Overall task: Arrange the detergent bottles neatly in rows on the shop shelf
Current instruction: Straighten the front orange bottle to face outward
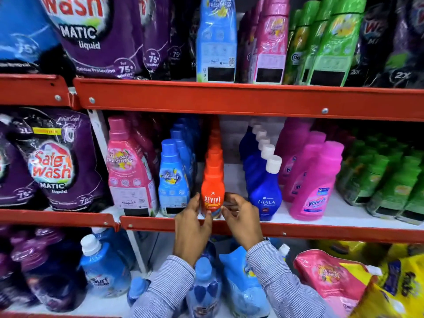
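An orange Revive bottle [213, 189] stands upright at the front of a row of orange bottles on the middle shelf [298, 230]. My left hand [191, 228] touches its lower left side and my right hand [241, 220] touches its lower right side, fingers curled around its base. Left of it runs a row of light blue bottles [173, 177]. To its right stands a row of dark blue Ujala bottles [265, 191] with white caps. Further right stand pink Vanish bottles [315, 184], in rows.
A large pink bottle [129, 171] and purple pouches [59, 161] fill the shelf's left. Green bottles [390, 180] stand at the far right. The top shelf holds blue, pink and green bottles. Below lie blue bottles [103, 267] and pink and yellow pouches.
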Demonstrator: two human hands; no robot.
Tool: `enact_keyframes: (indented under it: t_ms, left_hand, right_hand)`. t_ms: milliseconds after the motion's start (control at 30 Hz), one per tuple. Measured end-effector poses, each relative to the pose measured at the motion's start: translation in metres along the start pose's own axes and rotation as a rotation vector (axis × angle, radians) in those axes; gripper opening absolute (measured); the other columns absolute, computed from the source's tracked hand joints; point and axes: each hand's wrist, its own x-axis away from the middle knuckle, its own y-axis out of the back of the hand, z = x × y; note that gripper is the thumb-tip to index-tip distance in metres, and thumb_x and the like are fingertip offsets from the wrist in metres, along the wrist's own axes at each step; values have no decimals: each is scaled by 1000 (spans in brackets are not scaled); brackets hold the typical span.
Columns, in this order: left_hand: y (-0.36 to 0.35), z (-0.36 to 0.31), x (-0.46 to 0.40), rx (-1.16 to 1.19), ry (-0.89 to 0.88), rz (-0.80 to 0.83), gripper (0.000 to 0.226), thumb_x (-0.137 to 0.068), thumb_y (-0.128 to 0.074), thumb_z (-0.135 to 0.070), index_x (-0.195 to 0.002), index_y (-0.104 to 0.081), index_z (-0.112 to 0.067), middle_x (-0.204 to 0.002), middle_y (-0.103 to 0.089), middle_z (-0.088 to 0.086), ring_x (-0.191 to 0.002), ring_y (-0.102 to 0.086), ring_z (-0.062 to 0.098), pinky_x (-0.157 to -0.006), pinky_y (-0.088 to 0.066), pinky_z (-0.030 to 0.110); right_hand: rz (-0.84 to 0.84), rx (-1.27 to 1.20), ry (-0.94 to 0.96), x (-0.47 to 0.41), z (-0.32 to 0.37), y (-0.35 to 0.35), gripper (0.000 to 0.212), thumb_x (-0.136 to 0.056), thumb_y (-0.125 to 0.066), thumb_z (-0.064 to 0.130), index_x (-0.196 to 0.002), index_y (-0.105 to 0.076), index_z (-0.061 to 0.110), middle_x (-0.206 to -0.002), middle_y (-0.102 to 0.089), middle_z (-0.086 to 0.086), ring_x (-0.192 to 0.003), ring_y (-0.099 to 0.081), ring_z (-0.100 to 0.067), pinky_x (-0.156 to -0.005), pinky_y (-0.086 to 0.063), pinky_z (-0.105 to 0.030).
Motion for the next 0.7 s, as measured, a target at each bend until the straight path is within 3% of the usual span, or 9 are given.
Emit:
enact_keyframes:
  t_ms: [133,233,300,433,533,600,700]
  left_hand:
    - [-1,2,-6,42,-16,3,42,-86,-69,-6,-127,-61,-16,-109,-78,2,-97,-71,6,-92,-59,34]
    - [-2,6,-9,92,6,10,39,-88,-70,-3,-125,-63,-12,-108,-77,3,-83,-62,-18,-86,-54,11]
    - [-3,7,-9,101,16,7,38,-88,-70,-3,-124,-64,-11,-108,-76,2,-85,-63,-16,-81,-49,1]
    - [-4,7,-9,110,28,2,37,-88,-71,-4,-123,-64,-12,-109,-77,3,-92,-68,-1,-85,-55,9]
    - [-4,8,-9,89,33,8,37,-87,-72,-5,-123,-65,-10,-109,-77,4,-91,-66,-2,-77,-45,-6]
    - [-5,9,-9,91,27,3,38,-87,-73,-6,-124,-64,-10,-110,-77,5,-90,-67,-3,-78,-45,-5]
    - [-5,11,-3,107,-3,-72,40,-87,-72,-6,-125,-64,-10,-115,-76,6,-97,-70,2,-91,-57,18]
  right_hand:
    - [-10,17,-10,-5,-6,-1,29,-84,-72,10,-113,-71,15,-99,-79,3,-90,-73,-4,-86,-60,-25]
    - [-16,-1,-27,-5,-8,-2,27,-84,-73,10,-111,-71,15,-96,-78,5,-86,-73,-1,-83,-60,-21]
    - [-21,-10,-33,-5,-9,-3,27,-84,-73,10,-110,-71,15,-95,-78,5,-85,-72,0,-81,-60,-20]
    - [-23,-19,-28,-5,-11,-2,27,-85,-73,10,-111,-71,15,-96,-78,5,-85,-72,2,-78,-57,-13]
    - [-16,-31,-31,-5,-11,-1,27,-85,-73,10,-112,-71,14,-97,-78,5,-85,-71,4,-75,-53,-6]
    - [-8,-55,-31,-2,-9,1,30,-85,-73,9,-114,-70,12,-98,-77,4,-86,-71,6,-77,-55,-9]
    - [-32,-89,-10,10,-11,11,34,-83,-73,7,-116,-70,17,-102,-77,5,-89,-72,1,-85,-60,-22]
